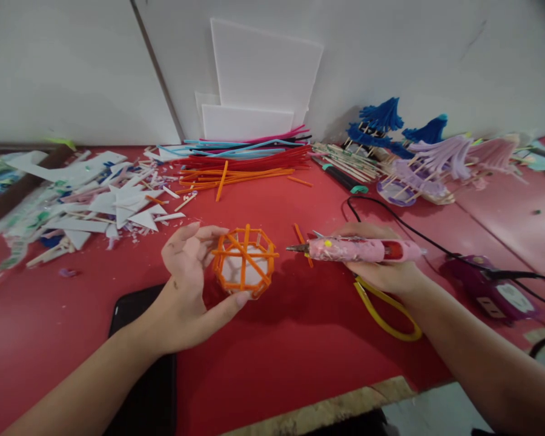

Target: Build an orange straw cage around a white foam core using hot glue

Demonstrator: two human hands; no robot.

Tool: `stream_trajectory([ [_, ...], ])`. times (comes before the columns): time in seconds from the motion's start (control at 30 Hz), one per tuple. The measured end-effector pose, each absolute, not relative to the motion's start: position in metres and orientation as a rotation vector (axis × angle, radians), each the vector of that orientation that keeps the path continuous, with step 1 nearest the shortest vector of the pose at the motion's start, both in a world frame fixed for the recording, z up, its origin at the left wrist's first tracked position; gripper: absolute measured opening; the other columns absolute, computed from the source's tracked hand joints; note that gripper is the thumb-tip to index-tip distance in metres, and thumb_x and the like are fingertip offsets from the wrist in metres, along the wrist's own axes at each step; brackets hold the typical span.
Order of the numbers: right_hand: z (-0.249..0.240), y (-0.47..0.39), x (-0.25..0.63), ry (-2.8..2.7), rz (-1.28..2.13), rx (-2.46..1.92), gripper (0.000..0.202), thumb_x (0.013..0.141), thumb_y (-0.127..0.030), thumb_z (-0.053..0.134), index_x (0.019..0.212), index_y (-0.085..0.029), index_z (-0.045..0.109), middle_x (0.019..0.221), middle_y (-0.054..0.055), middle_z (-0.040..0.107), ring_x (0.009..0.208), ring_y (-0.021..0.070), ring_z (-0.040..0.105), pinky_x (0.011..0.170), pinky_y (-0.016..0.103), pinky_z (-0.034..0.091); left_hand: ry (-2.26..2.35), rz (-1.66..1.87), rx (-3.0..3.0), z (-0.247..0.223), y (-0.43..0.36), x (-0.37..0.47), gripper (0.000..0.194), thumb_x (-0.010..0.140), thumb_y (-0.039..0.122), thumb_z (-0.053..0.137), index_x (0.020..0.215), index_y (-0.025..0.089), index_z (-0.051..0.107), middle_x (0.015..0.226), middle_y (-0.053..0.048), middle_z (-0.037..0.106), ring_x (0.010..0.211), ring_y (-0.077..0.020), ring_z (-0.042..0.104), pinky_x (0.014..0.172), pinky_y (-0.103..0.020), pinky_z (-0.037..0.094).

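Centrally, above a red table (318,345), a person's left hand (188,272) pinches a small orange many-sided frame (247,254) between thumb and fingers; orange strips cross over its top, and a white base shows inside. To its right, the right hand (381,272) is closed around a pink glue gun (333,249), whose nozzle points left at the frame, near but not touching it. Yellow-handled scissors (386,315) lie below that hand, a black phone (143,387) lies under the left forearm, and white scraps (118,206) are heaped at left
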State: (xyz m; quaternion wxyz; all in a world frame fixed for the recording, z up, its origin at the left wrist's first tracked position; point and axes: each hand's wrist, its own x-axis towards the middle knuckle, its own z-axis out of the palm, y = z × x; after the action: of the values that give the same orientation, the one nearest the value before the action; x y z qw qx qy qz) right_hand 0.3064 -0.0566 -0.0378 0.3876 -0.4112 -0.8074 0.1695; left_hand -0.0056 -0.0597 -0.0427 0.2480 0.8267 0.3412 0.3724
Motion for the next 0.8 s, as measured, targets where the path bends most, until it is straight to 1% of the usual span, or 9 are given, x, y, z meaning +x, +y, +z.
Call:
stream_trajectory([
  [0.1, -0.034, -0.058, 0.304, -2.074, 0.502, -1.005, 0.017, 0.072, -0.013, 0.059, 0.087, -0.021, 0.063, 0.079, 0.004, 0.072, 0.062, 0.0152, 0.068, 0.052, 0.023, 0.052, 0.908, 0.885, 2.269, -0.04, -0.063, -0.008, 0.082, 0.083, 0.021, 0.061, 0.14, 0.027, 0.003, 0.133, -0.017, 0.032, 0.13, -0.0346, 0.043, 0.1, -0.054, 0.05],
  [0.23, -0.026, -0.06, 0.296, -2.121, 0.506, -0.988, 0.012, 0.072, -0.014, 0.057, 0.08, -0.02, 0.063, 0.072, 0.003, 0.069, 0.06, 0.0146, 0.065, 0.052, 0.025, 0.05, 0.893, 0.803, 2.32, -0.041, -0.068, -0.011, 0.082, 0.083, 0.022, 0.061, 0.146, 0.027, 0.009, 0.145, -0.02, 0.027, 0.139, -0.0374, 0.032, 0.103, -0.058, 0.046],
  [0.33, -0.02, -0.062, 0.289, -2.177, 0.471, -0.986, 0.015, 0.07, -0.013, 0.055, 0.081, -0.02, 0.062, 0.073, 0.003, 0.069, 0.062, 0.0152, 0.066, 0.055, 0.025, 0.051, 0.891, 0.753, 2.332, -0.044, -0.069, -0.009, 0.097, 0.077, 0.036, 0.072, 0.148, 0.027, 0.006, 0.148, -0.021, 0.029, 0.138, -0.0387, 0.033, 0.103, -0.059, 0.046],
  [0.4, -0.017, -0.063, 0.286, -2.203, 0.467, -0.997, 0.016, 0.07, -0.011, 0.055, 0.081, -0.02, 0.061, 0.072, 0.002, 0.068, 0.061, 0.0143, 0.065, 0.053, 0.024, 0.05, 0.957, 0.702, 2.394, -0.048, -0.067, -0.008, 0.102, 0.07, 0.047, 0.078, 0.147, 0.024, 0.015, 0.146, -0.022, 0.032, 0.138, -0.0414, 0.031, 0.102, -0.061, 0.045],
  [0.43, -0.017, -0.064, 0.285, -2.205, 0.474, -1.006, 0.016, 0.07, -0.01, 0.055, 0.081, -0.02, 0.061, 0.072, 0.002, 0.069, 0.06, 0.0138, 0.065, 0.053, 0.023, 0.05, 0.985, 0.691, 2.43, -0.051, -0.067, -0.008, 0.099, 0.069, 0.049, 0.078, 0.145, 0.022, 0.021, 0.144, -0.022, 0.034, 0.138, -0.0421, 0.03, 0.101, -0.061, 0.046],
  [0.47, -0.017, -0.064, 0.285, -2.202, 0.486, -1.012, 0.017, 0.07, -0.01, 0.055, 0.081, -0.02, 0.062, 0.073, 0.002, 0.069, 0.06, 0.0135, 0.065, 0.053, 0.023, 0.05, 1.01, 0.689, 2.458, -0.052, -0.066, -0.007, 0.092, 0.072, 0.048, 0.076, 0.143, 0.02, 0.025, 0.142, -0.022, 0.036, 0.139, -0.0417, 0.029, 0.101, -0.06, 0.046],
  [0.57, -0.018, -0.065, 0.286, -2.201, 0.52, -1.02, 0.018, 0.072, -0.01, 0.056, 0.084, -0.021, 0.062, 0.076, 0.002, 0.07, 0.062, 0.0133, 0.066, 0.052, 0.022, 0.05, 1.085, 0.714, 2.509, -0.054, -0.066, -0.007, 0.069, 0.081, 0.035, 0.067, 0.138, 0.018, 0.033, 0.138, -0.021, 0.041, 0.137, -0.0372, 0.033, 0.102, -0.056, 0.045],
  [0.7, -0.02, -0.066, 0.288, -2.204, 0.483, -1.027, 0.015, 0.073, -0.012, 0.058, 0.084, -0.023, 0.061, 0.075, 0.002, 0.069, 0.061, 0.0144, 0.066, 0.051, 0.024, 0.051, 1.095, 0.722, 2.58, -0.046, -0.071, -0.008, 0.069, 0.079, 0.027, 0.064, 0.141, 0.021, 0.032, 0.138, -0.016, 0.047, 0.138, -0.0352, 0.031, 0.11, -0.057, 0.034],
  [0.8, -0.022, -0.066, 0.289, -2.149, 0.437, -1.021, 0.014, 0.073, -0.014, 0.06, 0.084, -0.024, 0.059, 0.073, 0.001, 0.069, 0.059, 0.0154, 0.066, 0.051, 0.026, 0.051, 1.011, 0.749, 2.489, -0.043, -0.069, -0.011, 0.07, 0.079, 0.021, 0.055, 0.144, 0.02, 0.027, 0.148, -0.015, 0.038, 0.143, -0.0356, 0.022, 0.112, -0.061, 0.029],
])
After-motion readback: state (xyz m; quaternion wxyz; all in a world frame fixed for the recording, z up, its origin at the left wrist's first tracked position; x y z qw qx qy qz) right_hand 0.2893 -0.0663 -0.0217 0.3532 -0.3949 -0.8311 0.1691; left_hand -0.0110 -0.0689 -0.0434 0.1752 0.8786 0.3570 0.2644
